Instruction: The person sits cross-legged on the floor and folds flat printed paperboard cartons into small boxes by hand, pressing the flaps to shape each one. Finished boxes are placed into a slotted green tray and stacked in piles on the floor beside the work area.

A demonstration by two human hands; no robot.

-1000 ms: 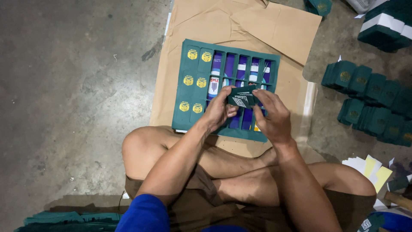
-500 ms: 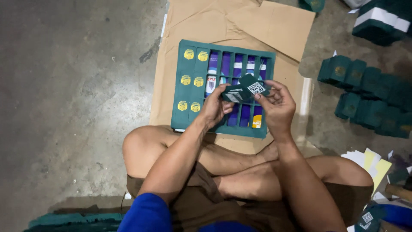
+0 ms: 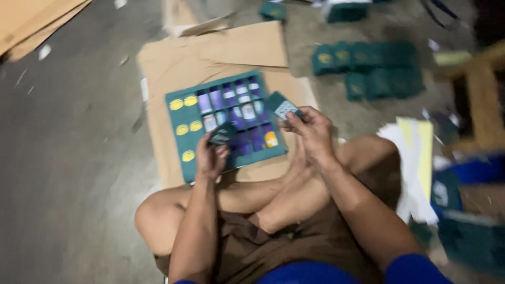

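Hands each grip one small dark-green box: left hand (image 3: 210,158)'s box (image 3: 222,133); right hand (image 3: 311,131)'s white-labelled box (image 3: 283,106).

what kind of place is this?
Likely a packing floor or small workshop: bare concrete floor, flattened cardboard as a mat, a compartment tray being filled, and rows of green boxes alongside.

Left hand (image 3: 210,158): raised over the crossed legs, fingers curled shut around a small item.
Right hand (image 3: 311,130): held higher, fingertips pinched closed.
Forearms: extended forward, elbows bent, hands kept apart.
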